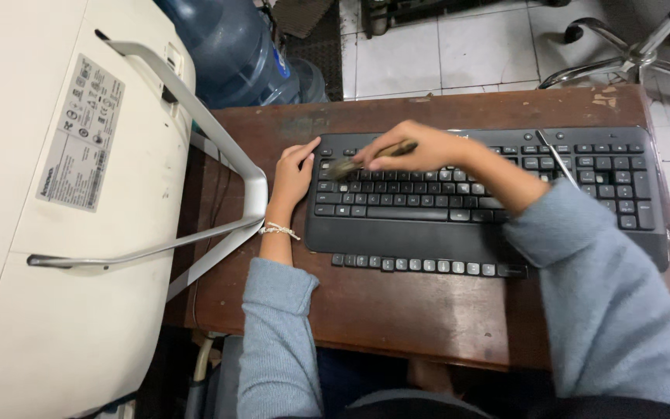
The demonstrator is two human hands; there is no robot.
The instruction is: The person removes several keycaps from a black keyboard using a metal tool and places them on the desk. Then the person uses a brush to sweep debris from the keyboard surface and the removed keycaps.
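- A white all-in-one monitor (32,233) lay face down at the far left, its grey stand (226,155) arching over the back; its lower edge ran out of view, and the sticker on its back was too small to make out.
- A blue water bottle (234,46) stood on the floor behind the brown wooden desk (397,302), its top cut off by the frame.
- The left hand (292,174) rested flat on the desk against the left edge of the black keyboard (490,194), apparently to brace it; this grip was apart, fingers spread, clasping nothing. A pale bracelet (279,230) circled the wrist.
- The keyboard lay across the middle of the desk, wrist rest toward the person, placed square for reach.
- The right hand (420,151) was held over the upper left keys, its grip clamped on a small brush (370,159) whose bristles met the keys; motion blur hid the brush's exact shape.
- The grey-blue sleeve (606,287) of the right arm covered part of the keyboard's lower right.
- A thin metal rod (556,155) lay slanted on the right keys; its kind could not be told.
- A chair base (630,54) showed at top right on the tiled floor (467,46), mostly cropped.
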